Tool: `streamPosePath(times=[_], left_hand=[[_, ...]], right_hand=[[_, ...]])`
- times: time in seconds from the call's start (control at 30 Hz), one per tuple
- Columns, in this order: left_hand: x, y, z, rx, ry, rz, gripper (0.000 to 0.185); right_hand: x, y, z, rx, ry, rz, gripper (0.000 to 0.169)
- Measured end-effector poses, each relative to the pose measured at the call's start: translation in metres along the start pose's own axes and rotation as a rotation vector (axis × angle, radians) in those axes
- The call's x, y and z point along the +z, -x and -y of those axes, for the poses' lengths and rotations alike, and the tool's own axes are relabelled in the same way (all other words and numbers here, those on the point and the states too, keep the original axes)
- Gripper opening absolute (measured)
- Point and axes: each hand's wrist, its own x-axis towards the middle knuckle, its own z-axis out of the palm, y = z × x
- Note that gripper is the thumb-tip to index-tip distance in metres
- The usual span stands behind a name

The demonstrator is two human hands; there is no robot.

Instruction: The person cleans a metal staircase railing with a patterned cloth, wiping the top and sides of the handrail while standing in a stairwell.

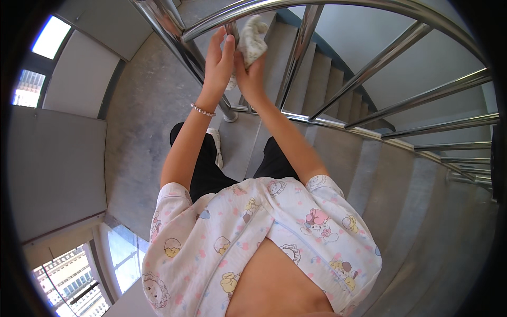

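Note:
My right hand grips a crumpled white patterned cloth beside a stainless steel baluster. A loose bit of the cloth hangs lower down, between my wrists. On the near side of the same baluster is my left hand, its fingers pointing up along the metal. A beaded bracelet circles that wrist. What the left palm touches is hidden, so its grip is unclear. Above both hands curves the polished metal handrail, joined to a thick post at the left.
Stairs lead down behind the railing, and more steps lie to my right. Its bottom rail runs near the floor. At left stand grey panels and windows. My shoe is on the landing.

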Motion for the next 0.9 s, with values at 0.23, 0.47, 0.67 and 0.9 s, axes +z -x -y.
streamPosePath(times=[0.23,0.47,0.67,0.9], left_hand=[[0.003,-0.016,-0.005,0.137,-0.017,0.052,0.043],[0.013,-0.021,-0.025,-0.049,-0.046,0.033,0.038],[0.014,-0.023,-0.018,0.071,-0.14,-0.01,0.032],[0.032,-0.03,0.011,0.085,0.027,-0.213,0.027]], right_hand=[[-0.028,-0.004,-0.013,0.086,-0.202,0.326,0.058],[-0.013,-0.019,-0.002,-0.006,-0.055,0.18,0.046],[-0.011,-0.027,-0.028,0.114,-0.062,0.286,0.04],[-0.023,0.012,-0.073,0.196,0.025,0.343,0.036]])
